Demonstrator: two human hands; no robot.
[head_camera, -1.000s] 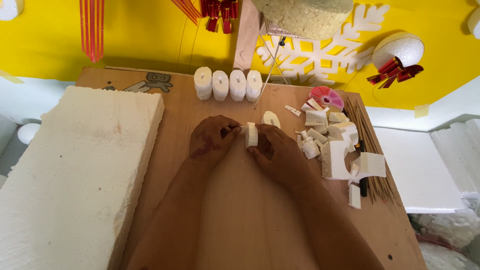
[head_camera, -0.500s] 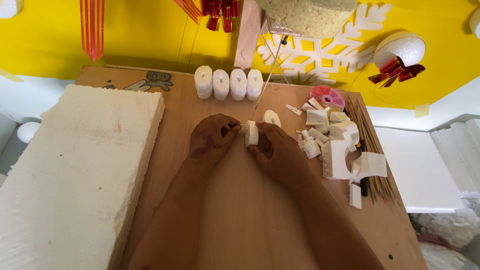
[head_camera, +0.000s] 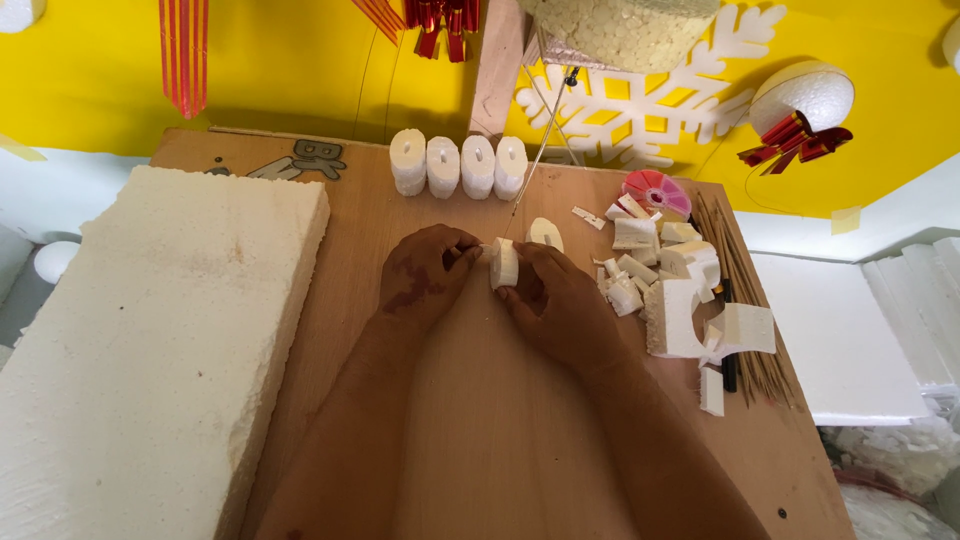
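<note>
Foam piece, small, white and rounded, is held upright just above the wooden surface, near its middle. It is pinched between both hands: the left hand has its fingers closed on the piece's left face, and the right hand has its fingers curled around the right side. Four similar shaped foam pieces are lined up side by side at the far edge of the surface and are judged finished; the held piece would be the fifth, apparently not yet complete. One oval foam slice lies just behind the hands. A heap of offcuts, too many and too overlapped to be counted, lies to the right beside a bundle of thin wooden skewers. One large foam slab occupies the left side.
</note>
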